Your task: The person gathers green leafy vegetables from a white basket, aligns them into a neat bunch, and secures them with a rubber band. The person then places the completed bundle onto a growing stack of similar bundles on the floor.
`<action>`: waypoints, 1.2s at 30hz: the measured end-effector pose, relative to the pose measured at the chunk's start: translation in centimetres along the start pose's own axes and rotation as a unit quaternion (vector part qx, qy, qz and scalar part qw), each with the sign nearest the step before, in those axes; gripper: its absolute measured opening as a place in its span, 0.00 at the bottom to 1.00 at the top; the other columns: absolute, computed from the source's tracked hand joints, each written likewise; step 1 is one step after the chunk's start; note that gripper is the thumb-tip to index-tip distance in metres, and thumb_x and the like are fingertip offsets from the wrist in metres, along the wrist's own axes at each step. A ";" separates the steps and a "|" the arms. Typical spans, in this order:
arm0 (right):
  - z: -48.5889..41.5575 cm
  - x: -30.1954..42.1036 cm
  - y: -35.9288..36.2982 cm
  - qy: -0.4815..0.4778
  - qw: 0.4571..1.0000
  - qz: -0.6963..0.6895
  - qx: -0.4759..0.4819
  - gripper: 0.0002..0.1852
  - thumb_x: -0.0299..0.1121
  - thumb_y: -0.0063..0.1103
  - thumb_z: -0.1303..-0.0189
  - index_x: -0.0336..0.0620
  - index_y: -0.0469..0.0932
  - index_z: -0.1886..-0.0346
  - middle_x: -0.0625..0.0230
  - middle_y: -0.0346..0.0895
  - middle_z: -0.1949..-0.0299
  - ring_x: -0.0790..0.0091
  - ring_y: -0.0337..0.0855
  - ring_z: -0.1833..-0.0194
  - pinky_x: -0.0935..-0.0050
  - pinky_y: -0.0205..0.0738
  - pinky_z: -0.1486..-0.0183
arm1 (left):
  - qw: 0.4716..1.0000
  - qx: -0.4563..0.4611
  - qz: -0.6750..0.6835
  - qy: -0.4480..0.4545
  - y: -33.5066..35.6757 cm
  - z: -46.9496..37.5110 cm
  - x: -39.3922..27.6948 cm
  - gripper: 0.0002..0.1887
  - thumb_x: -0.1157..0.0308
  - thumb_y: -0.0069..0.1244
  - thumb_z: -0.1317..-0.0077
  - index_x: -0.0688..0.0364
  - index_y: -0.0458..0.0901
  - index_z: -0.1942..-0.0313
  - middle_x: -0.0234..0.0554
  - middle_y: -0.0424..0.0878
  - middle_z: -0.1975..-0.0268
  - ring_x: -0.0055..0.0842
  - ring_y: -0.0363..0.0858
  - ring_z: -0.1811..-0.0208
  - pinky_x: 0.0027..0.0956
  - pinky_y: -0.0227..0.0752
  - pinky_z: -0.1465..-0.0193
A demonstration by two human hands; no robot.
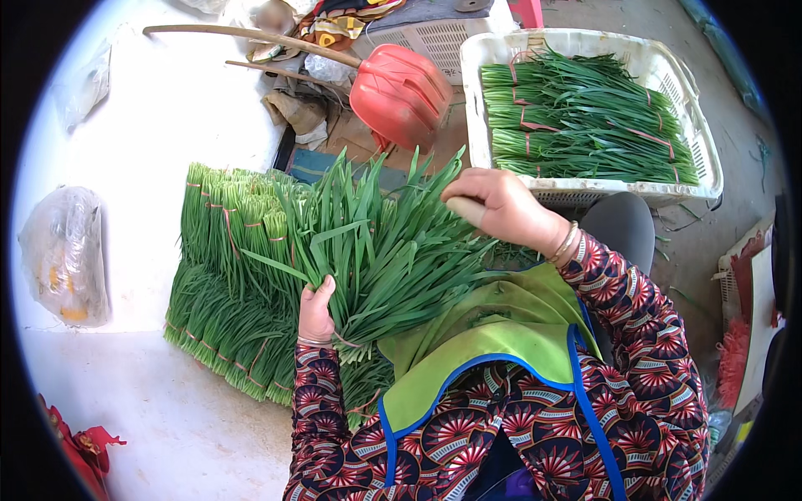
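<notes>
My left hand grips a loose bunch of garlic chives near its cut ends, thumb on top. The long green leaves fan out up and to the right. A pink band shows by the pale stem ends below this hand. Above the leaf tips on the right is my right hand, its fingers curled in towards the thumb; whether a leaf is pinched there I cannot tell. Stacked bundles of chives, tied with pink bands, lie beside and under my left hand. A green apron with blue trim covers my lap.
At the upper right stands a white plastic crate holding several banded chive bundles. A red plastic scoop with a wooden handle lies beyond the stack. Left are a clear plastic bag and red cloth. Pink ties hang far right.
</notes>
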State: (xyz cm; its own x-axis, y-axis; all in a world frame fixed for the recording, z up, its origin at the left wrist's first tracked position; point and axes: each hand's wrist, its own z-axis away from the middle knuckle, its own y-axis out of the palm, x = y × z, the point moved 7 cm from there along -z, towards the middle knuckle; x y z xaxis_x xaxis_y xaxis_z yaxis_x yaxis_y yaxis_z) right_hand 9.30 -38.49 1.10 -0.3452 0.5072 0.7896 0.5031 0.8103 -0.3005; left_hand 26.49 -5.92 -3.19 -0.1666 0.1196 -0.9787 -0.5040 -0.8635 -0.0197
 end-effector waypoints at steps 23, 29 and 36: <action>-0.4 3.6 1.5 -0.105 0.985 0.139 -0.017 0.10 0.37 0.67 0.45 0.42 0.78 0.74 0.64 0.75 0.76 0.57 0.79 0.72 0.59 0.75 0.68 | 1.000 0.002 0.003 -0.005 0.1 0.5 -0.2 0.11 0.69 0.55 0.32 0.63 0.81 0.53 0.30 0.84 0.55 0.17 0.79 0.56 0.25 0.69 0.48; -4.6 4.2 4.5 -0.135 0.978 0.156 -0.031 0.06 0.34 0.64 0.47 0.43 0.81 0.68 0.65 0.75 0.69 0.59 0.80 0.63 0.61 0.77 0.61 | 0.998 0.019 -0.061 0.003 1.4 0.9 -1.1 0.12 0.67 0.54 0.31 0.63 0.81 0.51 0.28 0.84 0.55 0.16 0.78 0.55 0.25 0.68 0.48; -5.7 2.7 7.4 -0.113 0.978 0.172 0.027 0.08 0.34 0.64 0.47 0.43 0.82 0.66 0.63 0.75 0.70 0.56 0.81 0.65 0.59 0.78 0.62 | 0.997 0.046 -0.065 -0.002 2.5 1.4 -1.7 0.13 0.66 0.52 0.30 0.64 0.80 0.50 0.28 0.83 0.55 0.16 0.78 0.54 0.25 0.69 0.47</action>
State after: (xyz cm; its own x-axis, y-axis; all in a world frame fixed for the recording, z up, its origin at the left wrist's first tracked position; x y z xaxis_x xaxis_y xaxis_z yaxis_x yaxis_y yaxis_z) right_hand 16.62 -32.86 4.07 -0.3330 0.7996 0.4998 0.5798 0.5917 -0.5602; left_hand 24.36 -7.64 -1.26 -0.0990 0.2298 -0.9682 -0.5979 -0.7915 -0.1267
